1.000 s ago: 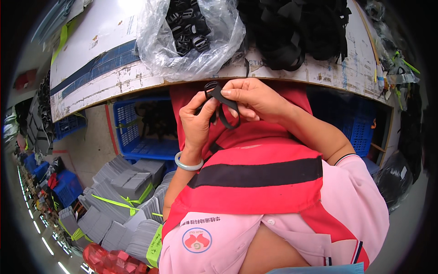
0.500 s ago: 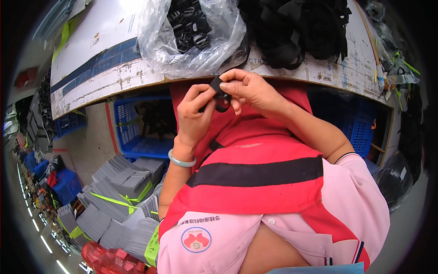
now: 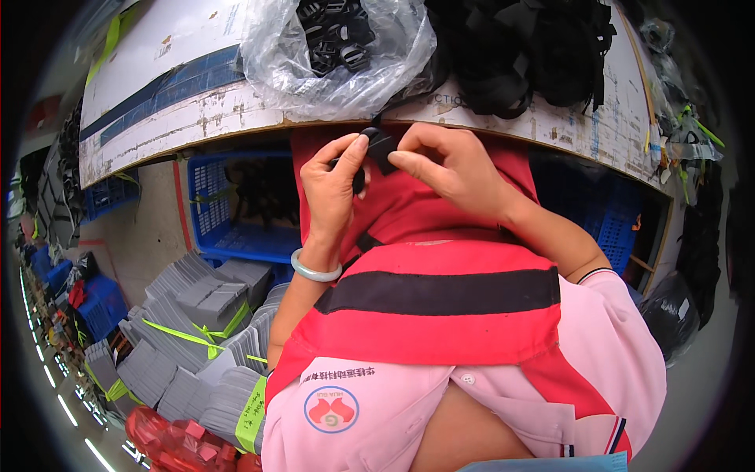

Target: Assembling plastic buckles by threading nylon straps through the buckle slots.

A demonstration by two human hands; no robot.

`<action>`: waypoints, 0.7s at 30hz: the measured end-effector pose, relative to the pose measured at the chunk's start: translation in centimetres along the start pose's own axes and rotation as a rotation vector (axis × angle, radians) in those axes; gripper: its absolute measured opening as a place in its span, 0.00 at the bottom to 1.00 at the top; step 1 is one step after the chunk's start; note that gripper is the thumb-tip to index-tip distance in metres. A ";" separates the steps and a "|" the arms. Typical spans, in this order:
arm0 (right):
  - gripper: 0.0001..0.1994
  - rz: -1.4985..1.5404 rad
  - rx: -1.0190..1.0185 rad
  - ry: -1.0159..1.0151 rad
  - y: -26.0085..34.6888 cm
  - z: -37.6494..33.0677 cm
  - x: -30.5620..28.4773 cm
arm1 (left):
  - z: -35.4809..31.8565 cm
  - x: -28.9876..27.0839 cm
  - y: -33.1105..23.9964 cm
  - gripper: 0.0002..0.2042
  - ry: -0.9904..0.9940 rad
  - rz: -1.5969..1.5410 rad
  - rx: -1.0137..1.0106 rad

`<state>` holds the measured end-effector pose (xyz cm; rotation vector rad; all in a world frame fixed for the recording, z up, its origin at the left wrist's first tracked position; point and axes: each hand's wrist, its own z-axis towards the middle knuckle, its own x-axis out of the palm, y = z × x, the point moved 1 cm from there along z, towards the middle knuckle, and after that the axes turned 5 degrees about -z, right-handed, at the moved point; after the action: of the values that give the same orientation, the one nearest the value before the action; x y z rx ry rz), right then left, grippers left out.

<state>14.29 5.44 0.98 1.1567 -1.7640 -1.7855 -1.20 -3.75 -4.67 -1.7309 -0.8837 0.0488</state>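
Black webbing strap sits at upper centre of the head view, just below the front edge of the white worktable and before the red apron. Left hand: thumb and forefinger pinch the strap; the remaining fingers curl behind it. Right hand: thumb and forefinger bent toward each other beside the strap's right side; whether they touch it cannot be told.

Change noted: half a second ago the right thumb lay pressed on the strap; it now stands at or just off its edge. One second ago a buckle and a hanging loop were plain in the fingers; neither reads clearly now. In my judgement the left hand alone bears the piece, and the right is between grips. The frame itself has shifted slightly.

Loose black buckles lie in the clear plastic bag at the top, cut off by the upper border, as are the black webbing bundles to its right. Hidden or unclear: the strap's lower end, any buckle within the left grip, and the contents of the shaded blue crate at left.
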 end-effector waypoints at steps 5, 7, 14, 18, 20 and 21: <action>0.10 0.154 0.249 0.132 -2.9 0.5 0.1 | -0.2 0.2 -0.1 0.07 0.025 0.149 0.077; 0.11 0.211 0.324 0.142 -2.4 0.8 0.4 | -0.4 0.1 0.1 0.07 0.046 0.199 0.121; 0.10 0.821 0.550 0.273 -3.6 1.8 1.3 | -0.5 -0.9 0.0 0.05 0.187 0.245 0.257; 0.10 0.763 0.419 0.380 -4.7 2.8 2.3 | -2.1 -2.5 -2.5 0.05 0.240 0.190 -0.012; 0.11 0.631 0.337 0.260 -5.3 3.9 2.6 | -2.9 -4.7 -4.6 0.04 0.314 0.310 0.072; 0.10 0.588 0.339 0.224 -5.4 4.1 2.4 | -3.4 -7.0 -5.6 0.04 0.259 0.308 0.014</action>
<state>11.26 6.97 -5.34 0.7878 -2.0378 -1.0093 -7.63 -10.03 -1.43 -1.7991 -0.4229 0.0332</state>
